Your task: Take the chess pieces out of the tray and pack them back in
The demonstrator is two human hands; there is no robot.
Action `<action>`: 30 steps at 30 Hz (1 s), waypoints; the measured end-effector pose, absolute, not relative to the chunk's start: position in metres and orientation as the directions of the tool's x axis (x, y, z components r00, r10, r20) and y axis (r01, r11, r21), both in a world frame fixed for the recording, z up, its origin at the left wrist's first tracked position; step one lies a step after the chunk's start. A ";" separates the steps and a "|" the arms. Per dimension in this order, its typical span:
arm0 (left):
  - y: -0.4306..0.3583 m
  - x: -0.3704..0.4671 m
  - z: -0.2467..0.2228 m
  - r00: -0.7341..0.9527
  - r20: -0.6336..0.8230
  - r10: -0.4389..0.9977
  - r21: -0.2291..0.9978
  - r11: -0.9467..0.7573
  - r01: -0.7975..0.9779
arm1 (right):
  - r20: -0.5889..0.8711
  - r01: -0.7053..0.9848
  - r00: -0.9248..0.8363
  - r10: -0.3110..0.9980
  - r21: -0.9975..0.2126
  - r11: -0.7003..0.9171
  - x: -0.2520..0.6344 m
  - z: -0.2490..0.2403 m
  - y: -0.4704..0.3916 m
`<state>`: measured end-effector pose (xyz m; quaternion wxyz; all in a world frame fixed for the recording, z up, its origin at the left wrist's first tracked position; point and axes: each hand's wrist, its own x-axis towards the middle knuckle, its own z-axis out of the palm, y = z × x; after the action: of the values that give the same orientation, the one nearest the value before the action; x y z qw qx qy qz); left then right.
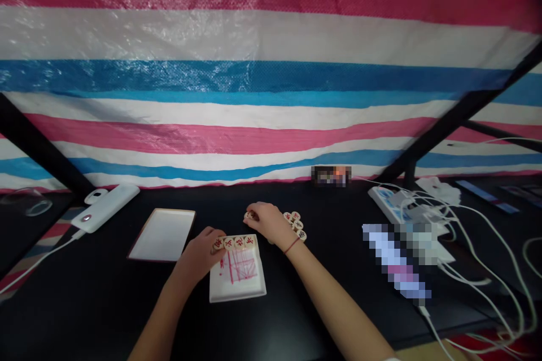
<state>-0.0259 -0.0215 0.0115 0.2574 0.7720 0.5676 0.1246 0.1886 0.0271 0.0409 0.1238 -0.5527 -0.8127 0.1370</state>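
A white box tray with red pen lines on its floor lies on the black table. Along its far edge is a row of round wooden pieces with red characters. My left hand is at the tray's far left corner, its fingers closed around the leftmost piece. Beyond the tray, my right hand is closed on a round piece at its fingertips. More round pieces lie on the table just right of that hand, some partly hidden behind the wrist.
A white box lid lies left of the tray. Farther left is a white device with a cable. On the right are a power strip, tangled white cables and a blurred phone-like object. A striped sheet hangs behind.
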 end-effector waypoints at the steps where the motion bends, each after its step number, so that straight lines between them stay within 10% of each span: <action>1: -0.021 -0.023 0.011 0.307 -0.092 0.947 0.527 -0.215 0.822 | 0.070 0.851 -0.361 0.930 -0.383 0.359 0.186 0.044 0.022; 8: -0.020 -0.007 0.009 0.186 -0.018 0.982 0.528 -0.149 0.836 | 0.237 0.649 -0.264 0.935 -0.673 0.354 0.167 0.035 0.001; 30: -0.016 -0.024 -0.003 0.299 -0.005 0.954 0.778 -0.184 0.600 | 0.276 0.510 -0.302 0.912 -0.762 0.400 0.163 0.023 -0.019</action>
<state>-0.0243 -0.0161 -0.0026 0.3492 0.7264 0.5350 0.2534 0.1630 -0.0192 0.0232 0.3574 -0.4702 -0.7563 0.2814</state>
